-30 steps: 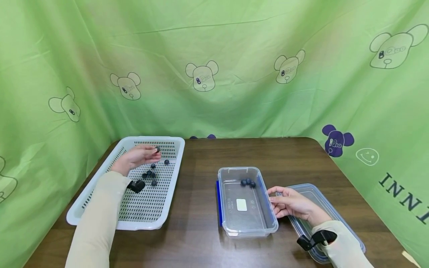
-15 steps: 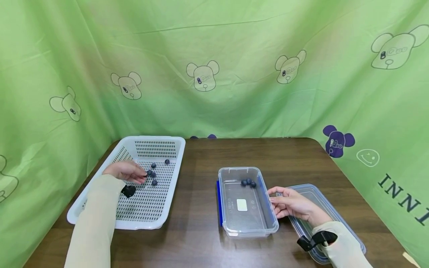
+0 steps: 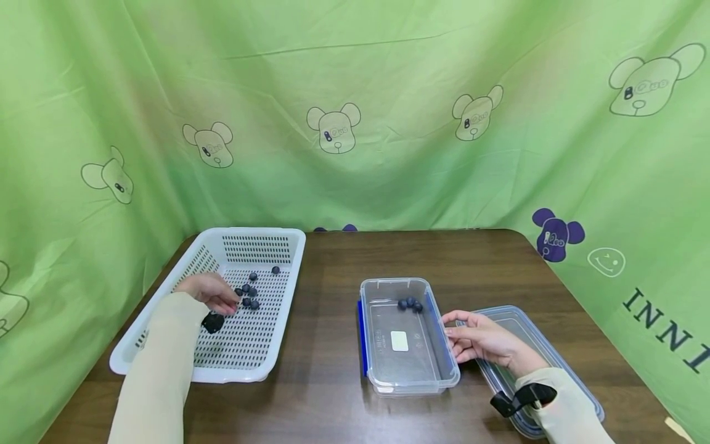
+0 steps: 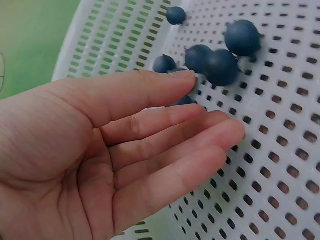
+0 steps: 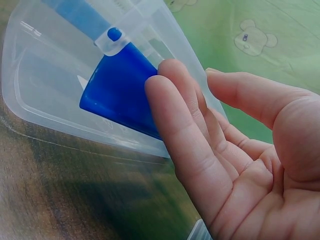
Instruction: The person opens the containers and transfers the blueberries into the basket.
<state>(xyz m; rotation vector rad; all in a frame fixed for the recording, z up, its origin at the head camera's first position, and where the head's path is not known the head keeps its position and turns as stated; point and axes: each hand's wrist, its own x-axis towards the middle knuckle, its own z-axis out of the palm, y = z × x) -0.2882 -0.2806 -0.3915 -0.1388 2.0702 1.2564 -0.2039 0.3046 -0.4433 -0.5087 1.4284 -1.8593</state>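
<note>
Head view, blueberry (image 3: 246,302) now released from left hand (image 3: 212,290), grip loosely wide inside white basket (image 3: 233,345), right hand (image 3: 481,337) likewise wide

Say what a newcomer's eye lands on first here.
Probably the bright green cloth backdrop behind the table, printed with cartoon animal heads. Next, the white perforated basket on the left, with dark blue berries inside and the left hand beside them. Then the clear container right of center, holding a small cluster of berries, with the right hand at its right side.
</note>
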